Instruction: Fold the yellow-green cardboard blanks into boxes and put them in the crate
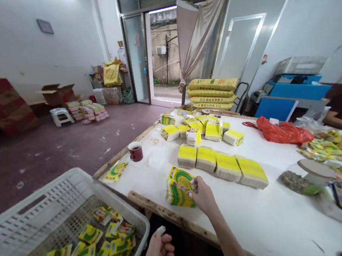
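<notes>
A fanned pile of yellow and green printed packets [177, 188] lies near the front edge of the table. At its right edge, my right hand [203, 194] pinches a packet between thumb and fingers; white covers wrap some fingertips. My left hand [159, 252] hovers just off the table's edge, near the basket, with loosely curled fingers, the thumb apart and nothing visible in it. White covers its thumb tip. Beyond the pile, a row of several yellow-topped packet stacks [228, 166] stands on the table, and more bundles [204, 124] lie behind.
Left of me, a white plastic basket [81, 174] holds loose packets. A mug [136, 151] and a packet [116, 171] sit by the table's left edge. On the right are a red plastic bag [281, 130], a packet heap [341, 153] and another person's arm [341, 120].
</notes>
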`<act>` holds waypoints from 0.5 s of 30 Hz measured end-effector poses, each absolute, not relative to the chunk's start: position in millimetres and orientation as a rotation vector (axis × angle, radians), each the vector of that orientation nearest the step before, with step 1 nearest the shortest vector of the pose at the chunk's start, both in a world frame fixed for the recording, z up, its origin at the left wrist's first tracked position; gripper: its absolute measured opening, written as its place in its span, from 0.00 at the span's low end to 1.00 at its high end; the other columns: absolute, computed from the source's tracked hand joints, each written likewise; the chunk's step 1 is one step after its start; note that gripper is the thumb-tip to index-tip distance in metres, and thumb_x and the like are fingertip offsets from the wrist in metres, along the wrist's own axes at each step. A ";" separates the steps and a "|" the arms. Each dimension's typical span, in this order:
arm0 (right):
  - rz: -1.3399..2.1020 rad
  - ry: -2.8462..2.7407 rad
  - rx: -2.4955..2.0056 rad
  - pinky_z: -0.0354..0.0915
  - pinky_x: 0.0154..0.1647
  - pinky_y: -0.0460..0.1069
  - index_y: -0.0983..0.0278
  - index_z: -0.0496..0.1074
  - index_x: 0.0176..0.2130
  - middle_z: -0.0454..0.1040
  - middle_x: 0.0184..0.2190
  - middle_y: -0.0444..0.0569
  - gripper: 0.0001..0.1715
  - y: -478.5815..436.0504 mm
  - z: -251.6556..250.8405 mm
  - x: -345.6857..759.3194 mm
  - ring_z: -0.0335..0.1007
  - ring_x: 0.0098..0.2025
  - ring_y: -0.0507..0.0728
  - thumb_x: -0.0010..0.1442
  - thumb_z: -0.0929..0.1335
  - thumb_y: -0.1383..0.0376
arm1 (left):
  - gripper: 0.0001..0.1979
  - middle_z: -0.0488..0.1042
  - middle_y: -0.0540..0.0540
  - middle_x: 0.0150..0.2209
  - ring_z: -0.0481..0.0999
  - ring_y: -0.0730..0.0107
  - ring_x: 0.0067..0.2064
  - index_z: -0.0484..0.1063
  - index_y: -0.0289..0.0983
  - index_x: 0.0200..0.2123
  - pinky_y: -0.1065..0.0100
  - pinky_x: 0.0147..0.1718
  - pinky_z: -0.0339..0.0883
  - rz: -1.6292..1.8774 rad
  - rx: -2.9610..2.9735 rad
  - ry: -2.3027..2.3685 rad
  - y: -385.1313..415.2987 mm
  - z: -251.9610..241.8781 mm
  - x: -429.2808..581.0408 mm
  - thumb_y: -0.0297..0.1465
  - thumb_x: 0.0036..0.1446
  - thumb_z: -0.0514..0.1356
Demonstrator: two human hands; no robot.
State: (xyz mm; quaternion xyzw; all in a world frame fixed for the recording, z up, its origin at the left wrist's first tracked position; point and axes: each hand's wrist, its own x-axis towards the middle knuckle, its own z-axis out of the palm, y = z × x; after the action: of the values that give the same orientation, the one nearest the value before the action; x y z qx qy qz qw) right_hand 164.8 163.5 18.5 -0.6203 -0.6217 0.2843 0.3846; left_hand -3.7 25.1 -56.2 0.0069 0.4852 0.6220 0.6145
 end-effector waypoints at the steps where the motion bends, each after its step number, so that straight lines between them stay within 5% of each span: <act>1: 0.753 -1.552 -1.549 0.63 0.31 0.49 0.58 0.59 0.31 0.66 0.24 0.39 0.13 161.3 20.0 165.1 0.67 0.26 0.56 0.46 0.68 0.67 | 0.25 0.78 0.47 0.27 0.75 0.69 0.24 0.76 0.36 0.44 0.70 0.23 0.67 1.430 0.059 1.112 24.7 -56.9 -3.8 0.41 0.44 0.74; 4: 0.836 -1.481 -1.426 0.61 0.30 0.47 0.58 0.59 0.31 0.63 0.23 0.37 0.11 145.5 25.4 166.6 0.63 0.26 0.54 0.46 0.67 0.67 | 0.25 0.79 0.44 0.29 0.78 0.65 0.27 0.78 0.36 0.40 0.68 0.25 0.69 1.415 0.229 1.071 25.4 -51.1 -4.0 0.43 0.41 0.75; 8: 1.098 -1.678 -1.132 0.54 0.28 0.45 0.60 0.63 0.30 0.64 0.25 0.38 0.10 104.3 23.8 159.8 0.57 0.27 0.51 0.46 0.66 0.71 | 0.28 0.82 0.37 0.40 0.82 0.49 0.43 0.80 0.39 0.41 0.58 0.39 0.77 1.539 0.398 1.042 29.4 -33.7 -1.2 0.52 0.42 0.72; 11: 1.260 -1.683 -1.052 0.52 0.28 0.45 0.61 0.63 0.30 0.63 0.26 0.39 0.11 74.5 16.0 149.1 0.55 0.28 0.51 0.45 0.65 0.74 | 0.28 0.82 0.38 0.46 0.77 0.44 0.56 0.81 0.41 0.44 0.56 0.52 0.75 1.672 0.522 1.246 28.1 -22.9 1.5 0.55 0.48 0.68; 15: 1.455 -1.506 -0.954 0.56 0.32 0.46 0.61 0.64 0.34 0.67 0.30 0.41 0.13 58.4 10.7 144.6 0.59 0.31 0.52 0.48 0.70 0.70 | 0.31 0.81 0.39 0.52 0.70 0.38 0.63 0.82 0.43 0.45 0.54 0.57 0.74 1.690 0.653 1.284 16.9 -16.2 -1.7 0.55 0.41 0.71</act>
State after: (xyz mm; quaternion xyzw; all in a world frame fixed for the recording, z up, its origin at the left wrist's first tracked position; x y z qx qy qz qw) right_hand 144.6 58.4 10.7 -0.3787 -0.5975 0.5774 0.4078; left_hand -1.7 16.9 -16.2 0.2634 0.5179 0.6818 0.4446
